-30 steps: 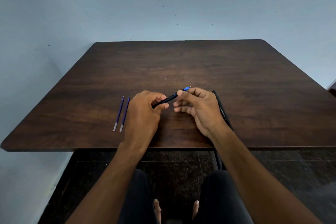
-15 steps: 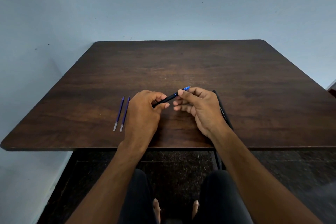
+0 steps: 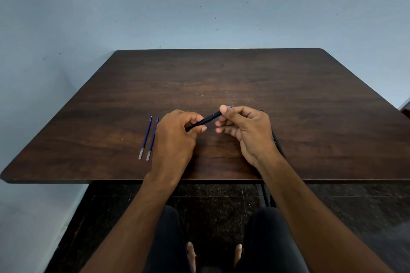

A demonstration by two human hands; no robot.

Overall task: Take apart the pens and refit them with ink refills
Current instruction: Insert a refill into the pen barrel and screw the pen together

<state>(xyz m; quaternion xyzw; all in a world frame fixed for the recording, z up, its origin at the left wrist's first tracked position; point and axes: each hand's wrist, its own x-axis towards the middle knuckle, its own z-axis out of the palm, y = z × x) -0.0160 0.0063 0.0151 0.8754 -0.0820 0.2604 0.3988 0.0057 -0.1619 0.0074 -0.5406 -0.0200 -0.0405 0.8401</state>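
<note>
Item 1, desk [image 3: 221, 77]: dark wood-grain top, rounded corners, far edge against a pale blue wall [image 3: 199, 6]. I log everything below by its edges.

Item 2, black pen [image 3: 205, 121]: held clear of the desk top above the middle of the near half, slanting from lower left up to upper right. A thin blue ring shows near its upper end, and a blue tip pokes out past the right thumb.

Item 3, left hand [image 3: 175, 137]: fingers and thumb curled round the lower end of the black pen, gripping it; knuckles face me.

Item 4, right hand [image 3: 246, 131]: thumb and forefinger pinch the upper end of the black pen, the other fingers loosely curled beneath.

Item 5, 2 blue refills [image 3: 149, 138]: lying flat and side by side, near the near edge, left of centre, just beside the left hand. Points face the far edge, clear ends face me. The right one is partly covered by the left hand.

Item 6, second black pen [image 3: 277, 142]: lying on the desk behind the right hand and wrist, mostly hidden; I see only slivers of it.

Item 7, dark speckled floor [image 3: 213, 206]: below the near edge, with the person's dark-trousered knees and bare toes.
</note>
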